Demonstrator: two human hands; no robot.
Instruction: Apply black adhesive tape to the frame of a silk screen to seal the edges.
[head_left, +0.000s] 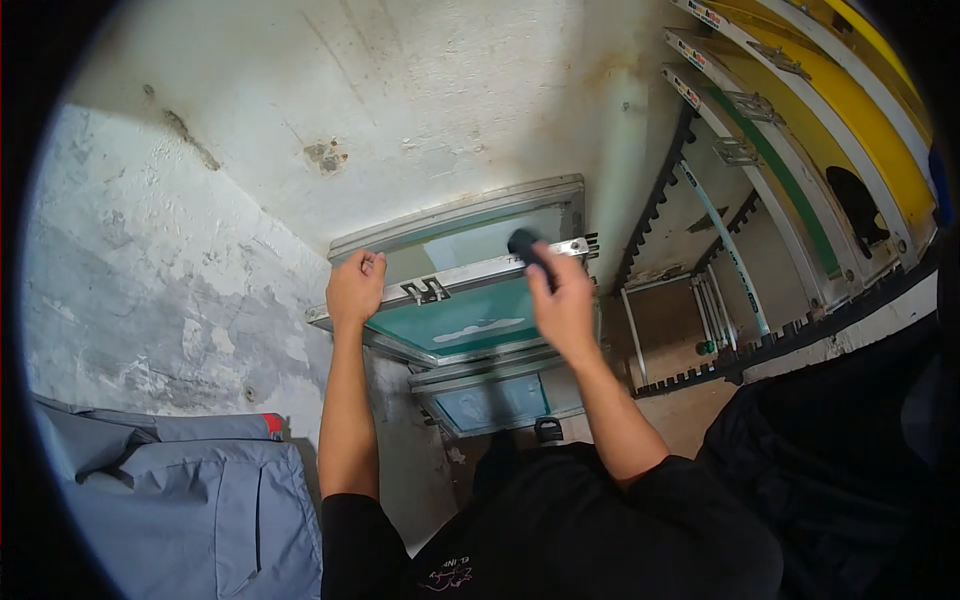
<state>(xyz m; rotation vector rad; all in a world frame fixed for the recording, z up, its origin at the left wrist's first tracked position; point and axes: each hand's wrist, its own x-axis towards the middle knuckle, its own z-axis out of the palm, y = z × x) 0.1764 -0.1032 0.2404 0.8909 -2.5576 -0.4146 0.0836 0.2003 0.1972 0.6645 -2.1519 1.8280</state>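
Note:
A metal-edged screen frame (455,277) with green mesh stands tilted in front of me, a metal clip (425,291) on its top rail. My left hand (355,287) is closed over the left part of that rail. Near the rail's right end, my right hand (562,305) grips a short black cylindrical object (521,242), slightly blurred, its exact kind unclear. Behind the held frame, against the wall, leans another frame (455,215) with pale mesh. Closer to my feet is a further frame (490,405) with blue-green mesh.
At the right stands a toothed black rack (650,215), with several large yellow and green screens (800,150) beside it. A grey jacket (200,500) hangs at lower left, a dark cloth (850,430) at lower right. Peeling walls (220,270) close in on the left and ahead.

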